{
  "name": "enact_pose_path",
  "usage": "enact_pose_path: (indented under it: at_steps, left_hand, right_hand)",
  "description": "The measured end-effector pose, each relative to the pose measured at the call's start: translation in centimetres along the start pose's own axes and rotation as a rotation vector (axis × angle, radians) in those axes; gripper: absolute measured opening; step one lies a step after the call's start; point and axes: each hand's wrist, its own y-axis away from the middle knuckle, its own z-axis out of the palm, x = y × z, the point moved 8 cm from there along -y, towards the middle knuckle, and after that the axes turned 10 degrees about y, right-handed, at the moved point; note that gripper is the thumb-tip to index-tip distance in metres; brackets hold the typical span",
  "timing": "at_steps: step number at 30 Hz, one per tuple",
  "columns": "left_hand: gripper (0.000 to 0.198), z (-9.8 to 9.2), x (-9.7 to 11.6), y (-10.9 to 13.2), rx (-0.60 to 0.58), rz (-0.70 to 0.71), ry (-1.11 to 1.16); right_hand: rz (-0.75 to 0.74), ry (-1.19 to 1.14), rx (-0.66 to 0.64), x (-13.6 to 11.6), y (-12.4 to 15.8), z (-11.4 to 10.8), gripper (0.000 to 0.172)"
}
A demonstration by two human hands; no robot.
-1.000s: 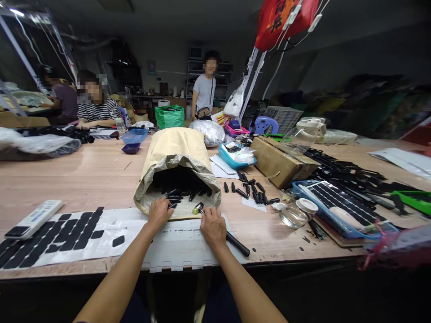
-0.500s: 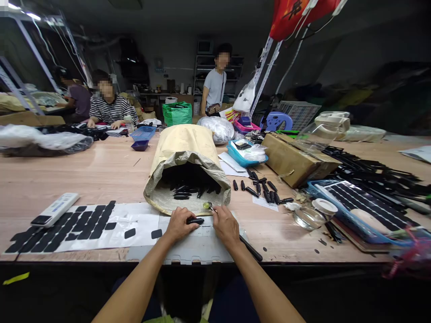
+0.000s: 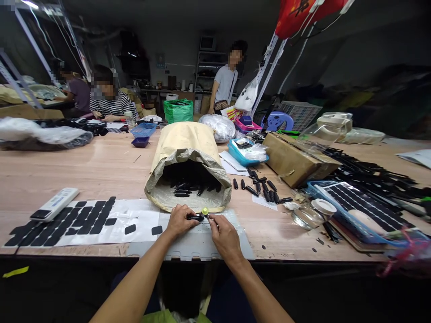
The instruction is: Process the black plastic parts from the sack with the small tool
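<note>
My left hand (image 3: 178, 221) is closed on a small black plastic part (image 3: 195, 217), held just above the white sheet at the table's front edge. My right hand (image 3: 225, 237) is closed around a tool with a yellow-green tip (image 3: 204, 211). That tip sits against the end of the black part. Right behind both hands lies a tan paper sack (image 3: 187, 157) on its side, mouth towards me, with several black parts inside.
Black pads on white backing (image 3: 67, 222) and a remote control (image 3: 54, 204) lie at the left. Loose black parts (image 3: 262, 190), a glass dish (image 3: 303, 218), a cardboard box (image 3: 296, 159) and a blue tray of solar panels (image 3: 353, 206) are to the right. Other people are at the far end.
My left hand drew a black part out of the sack's mouth to the white sheet. My right hand brought the yellow-tipped tool against it, and the tool's black handle no longer lies on the table.
</note>
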Motion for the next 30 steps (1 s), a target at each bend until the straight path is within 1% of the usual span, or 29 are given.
enact_pose_path:
  at_steps: [4,7,9,13,16,19,21,25,30]
  left_hand:
    - [0.015,-0.1,0.1,0.0,0.002,0.010,0.000]
    - [0.013,-0.1,0.2,0.0,-0.009,0.012,-0.012]
    - [0.012,-0.1,0.3,0.0,-0.011,0.008,-0.013]
    - [0.015,-0.1,0.3,0.1,-0.006,-0.002,0.001]
    - [0.015,-0.1,0.2,0.1,-0.010,0.005,0.014]
    - [0.014,-0.1,0.2,0.1,-0.018,0.007,0.029]
    - [0.014,-0.1,0.1,0.1,-0.024,-0.001,0.032]
    - [0.016,-0.1,0.1,0.1,-0.044,0.003,0.023]
    - [0.037,-0.1,0.2,0.1,-0.036,0.061,-0.023]
  right_hand:
    - [-0.023,-0.032,0.004,-1.2,-0.1,0.1,0.028]
    - [-0.044,-0.018,-0.036,-1.9,0.3,0.9,0.028]
    - [-0.038,-0.015,-0.054,-1.9,0.3,1.2,0.028]
    - [-0.008,-0.001,-0.016,-0.8,-1.0,0.7,0.028]
    - [0.007,0.117,0.033,0.9,-2.8,0.4,0.028]
    - [0.004,0.303,0.022,2.7,-4.0,1.2,0.024]
    - [-0.024,0.404,0.010,3.4,-4.2,2.1,0.021]
    - [-0.073,0.504,0.054,3.5,-3.7,2.9,0.021]
    - [-0.069,0.529,0.056,3.2,-3.4,2.9,0.018]
